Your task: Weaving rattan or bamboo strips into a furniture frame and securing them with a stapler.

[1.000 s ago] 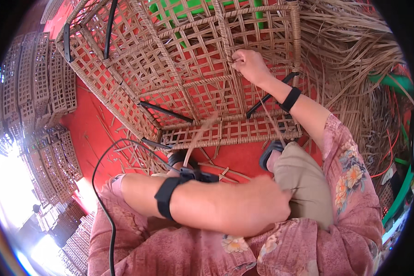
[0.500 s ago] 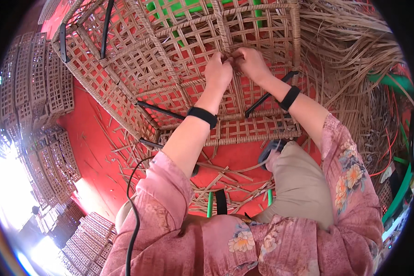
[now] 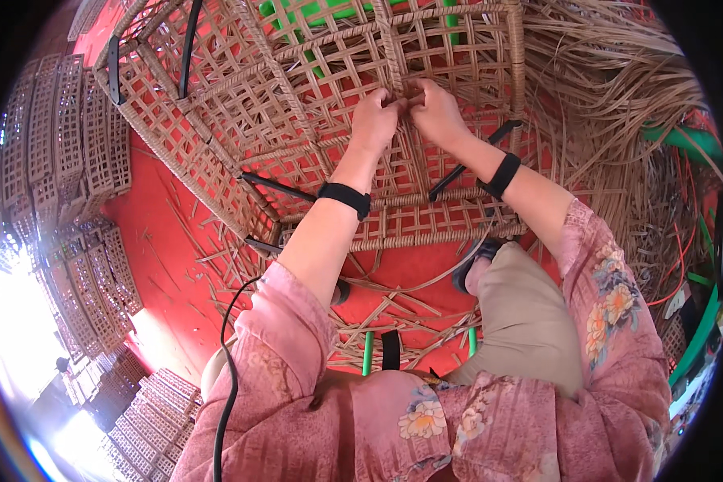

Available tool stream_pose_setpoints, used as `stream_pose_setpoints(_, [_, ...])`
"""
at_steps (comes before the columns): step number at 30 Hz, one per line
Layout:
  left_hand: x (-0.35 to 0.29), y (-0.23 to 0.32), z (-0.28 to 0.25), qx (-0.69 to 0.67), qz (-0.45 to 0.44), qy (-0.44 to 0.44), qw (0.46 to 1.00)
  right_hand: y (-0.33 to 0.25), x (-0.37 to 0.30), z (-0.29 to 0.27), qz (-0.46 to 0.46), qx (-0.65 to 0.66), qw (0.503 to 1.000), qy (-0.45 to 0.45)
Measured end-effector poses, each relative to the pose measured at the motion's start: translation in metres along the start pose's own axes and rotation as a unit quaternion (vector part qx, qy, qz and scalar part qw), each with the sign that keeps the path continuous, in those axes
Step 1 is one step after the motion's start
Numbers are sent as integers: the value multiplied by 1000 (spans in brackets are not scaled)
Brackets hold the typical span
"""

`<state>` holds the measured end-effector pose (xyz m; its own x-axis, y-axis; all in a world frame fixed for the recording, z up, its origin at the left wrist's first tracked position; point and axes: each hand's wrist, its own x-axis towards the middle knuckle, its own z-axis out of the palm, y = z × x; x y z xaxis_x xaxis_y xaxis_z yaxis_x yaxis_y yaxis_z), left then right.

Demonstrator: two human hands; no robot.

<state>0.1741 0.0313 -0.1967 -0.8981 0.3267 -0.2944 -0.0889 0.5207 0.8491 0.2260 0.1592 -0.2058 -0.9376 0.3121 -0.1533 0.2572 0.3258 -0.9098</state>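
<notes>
A large, open-weave wicker basket point(image 3: 450, 236) of brown strips stands tilted before me, with a wrapped upright rib point(image 3: 391, 50) in its middle. My left hand point(image 3: 375, 120) is closed at the lower part of this rib, thumb and fingers pinched together. Close beside it, my right hand point(image 3: 438, 114) pinches at the same spot, the fingertips of both nearly meeting. A thin woven strip seems to lie between the fingers, though its end is hidden by them. Black straps point(image 3: 279, 186) brace the basket's corners and sides.
Loose brown strips point(image 3: 618, 88) lie heaped at the right. Stacks of woven panels point(image 3: 56, 136) stand at the left. Scraps litter the red floor point(image 3: 165, 241). A green stool point(image 3: 321, 11) shows behind the basket, and a black cable point(image 3: 231, 377) runs along my left arm.
My left hand has shifted slightly to the left, and the right hand has turned a little. The basket has moved marginally. Both hands stay pinched at the middle rib.
</notes>
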Motion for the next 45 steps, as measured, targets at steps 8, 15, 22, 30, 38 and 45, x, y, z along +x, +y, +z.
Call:
stream_pose_setpoints(8, [-6,-17,-12,-38,2,-116,992,11,-4,9,105,228,966,-67])
stream_pose_setpoints(15, [-48,40,-25,449,27,-103,887,4,-11,14,104,245,963,-48])
stream_pose_setpoints(22, [-197,138,3,447,157,-374,798,-18,-14,-6,-26,-143,987,-72])
stream_pose_setpoints(30, [-185,178,-41,-29,92,-644,759,7,-9,-3,-83,-56,994,-36])
stream_pose_setpoints(38, [-29,7,4,66,40,8,997,18,1,-3,-123,38,990,-64])
stream_pose_setpoints(45, [-10,-19,22,-24,-19,28,999,9,-8,-5,-189,-136,972,32])
